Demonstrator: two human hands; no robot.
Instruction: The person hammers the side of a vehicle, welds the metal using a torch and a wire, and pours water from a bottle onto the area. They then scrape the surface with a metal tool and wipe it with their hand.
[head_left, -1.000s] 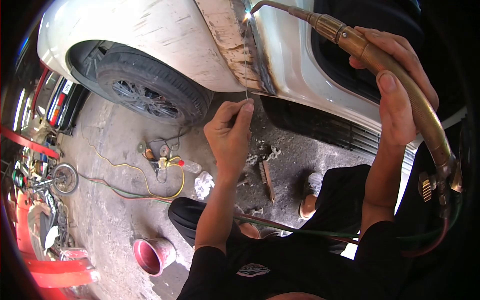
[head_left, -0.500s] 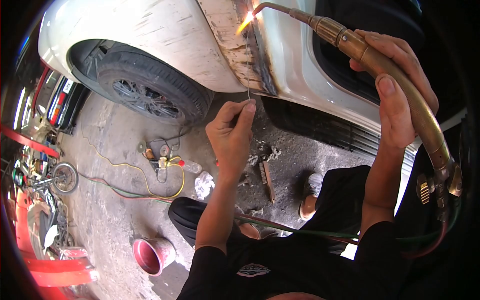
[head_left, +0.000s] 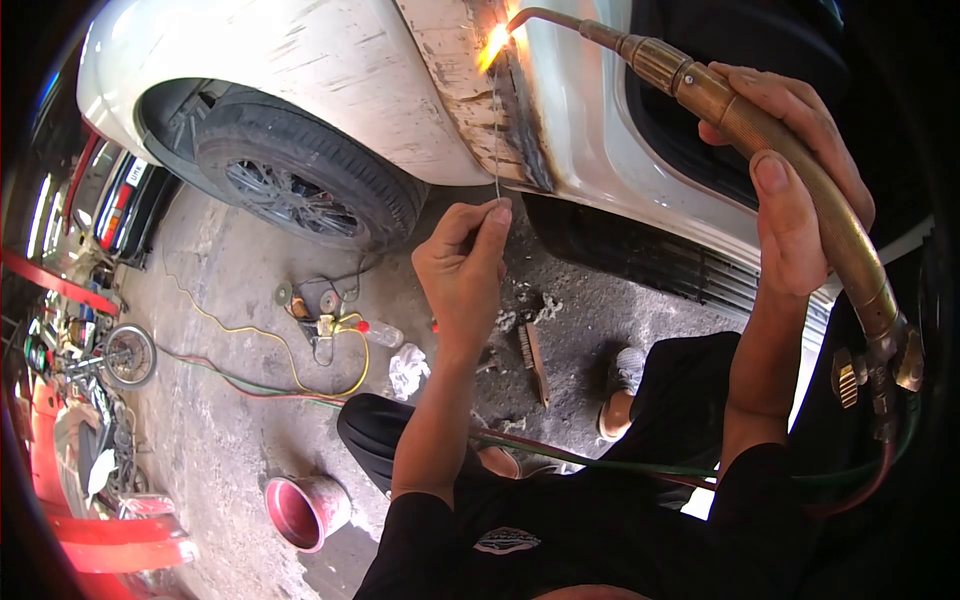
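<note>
My right hand is wrapped round the brass handle of a welding torch, whose bent tip reaches left to a seam on a white car body. A bright orange-yellow flame burns at the tip, against the metal. Between thumb and forefinger, my left hand pinches a thin filler rod that runs upward to the flame. Scorched, bare metal lies along the seam beside the rod. The rod's far end is lost in the glare.
Left of the seam is the car's front wheel. On the concrete floor are a wire brush, a plastic bottle, crumpled white paper, an angle grinder-like tool with a yellow cord and a red bucket. Green and red hoses cross my lap.
The flame looks larger and brighter, and the torch tip has shifted very slightly. Both hands keep nearly the same position and grip.
</note>
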